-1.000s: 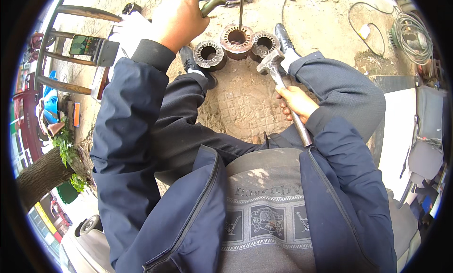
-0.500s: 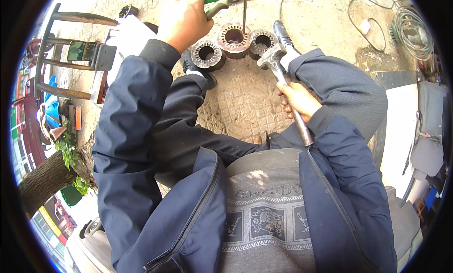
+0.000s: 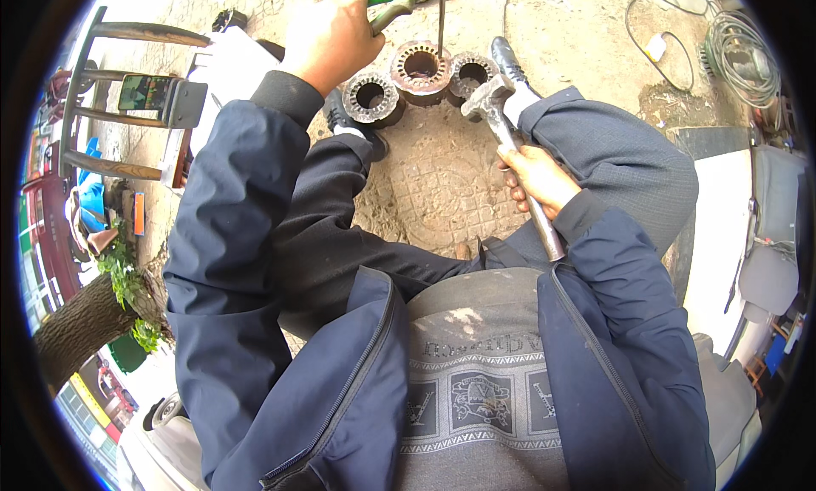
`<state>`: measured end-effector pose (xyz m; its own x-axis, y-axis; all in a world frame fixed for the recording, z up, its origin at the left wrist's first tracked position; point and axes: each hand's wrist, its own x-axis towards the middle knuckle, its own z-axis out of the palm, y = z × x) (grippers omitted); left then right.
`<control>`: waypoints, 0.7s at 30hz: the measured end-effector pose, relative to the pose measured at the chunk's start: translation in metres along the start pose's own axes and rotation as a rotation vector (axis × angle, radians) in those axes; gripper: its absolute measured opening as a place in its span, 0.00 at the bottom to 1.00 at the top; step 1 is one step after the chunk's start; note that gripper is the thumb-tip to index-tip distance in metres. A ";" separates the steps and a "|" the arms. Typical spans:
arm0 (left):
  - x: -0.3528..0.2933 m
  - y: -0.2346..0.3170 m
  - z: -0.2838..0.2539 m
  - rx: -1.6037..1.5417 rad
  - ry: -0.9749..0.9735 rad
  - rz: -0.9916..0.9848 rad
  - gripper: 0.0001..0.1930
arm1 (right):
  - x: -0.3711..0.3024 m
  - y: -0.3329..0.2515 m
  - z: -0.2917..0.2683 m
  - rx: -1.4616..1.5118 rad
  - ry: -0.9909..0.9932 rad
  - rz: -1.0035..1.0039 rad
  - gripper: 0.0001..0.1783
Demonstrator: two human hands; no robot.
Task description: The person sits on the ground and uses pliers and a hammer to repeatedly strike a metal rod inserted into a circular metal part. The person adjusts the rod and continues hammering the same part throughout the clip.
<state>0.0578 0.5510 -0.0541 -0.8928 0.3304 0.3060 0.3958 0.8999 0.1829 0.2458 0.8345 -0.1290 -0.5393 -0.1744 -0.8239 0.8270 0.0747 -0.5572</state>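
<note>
In my left hand (image 3: pixel 340 34) are the green-handled pliers (image 3: pixel 393 14), fingers closed round the grips. A thin dark rod (image 3: pixel 441 19) stands upright by the pliers' jaws, its lower end at the rim of the middle motor stator core (image 3: pixel 419 87). Whether the jaws grip the rod is hard to see. This rusty slotted ring rests between a grey left stator core (image 3: pixel 374 109) and a right stator core (image 3: pixel 473 70). My right hand (image 3: pixel 540 181) is wrapped round the metal handle of a hammer (image 3: pixel 497 109), its head slanting up beside the right core, apart from the rod.
My shoes (image 3: pixel 510 62) flank the cores on the dirty paved ground (image 3: pixel 425 185). At the left stands a wooden-runged chair (image 3: pixel 149 34) with a phone (image 3: pixel 146 93) on it. A coiled hose (image 3: pixel 739 58) and a cable (image 3: pixel 633 24) lie at the far right.
The hammer head has shifted very slightly left. My left hand, the pliers and the cores look the same.
</note>
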 end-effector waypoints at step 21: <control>-0.028 -0.006 0.014 0.222 0.047 0.176 0.21 | -0.080 -0.193 0.007 -1.161 0.360 -1.308 0.23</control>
<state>0.0776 0.5406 -0.0765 -0.8014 0.4784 0.3591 0.4825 0.8718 -0.0848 0.1309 0.8277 0.0452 -0.8247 -0.4914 0.2798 -0.5648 0.6904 -0.4521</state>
